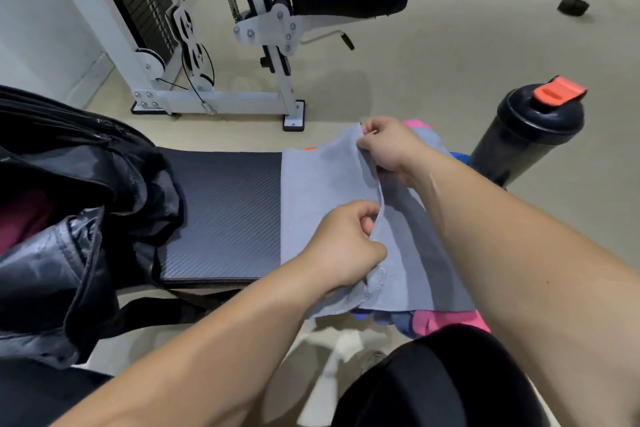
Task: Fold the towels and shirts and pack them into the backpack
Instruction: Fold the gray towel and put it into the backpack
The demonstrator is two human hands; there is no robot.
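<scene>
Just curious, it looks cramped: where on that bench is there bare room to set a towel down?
The bare pad between backpack and towel. The towel's end is crowded: clothes beneath, left hand and right hand pinching it.

Open strip on the desk (221,218)
Its bare pad lies between the slumped backpack (69,184) on the left and the grey towel (311,184) on the right; a shaker bottle (526,142) stands far right, a weight machine (242,45) farther off.

- I see the left forearm (214,340) and right forearm (519,253) bare up to the frame edge.
- Left hand (343,246) and right hand (388,146) are bare too.
- Black trousers (446,381) cover the knee nearest me.
</scene>
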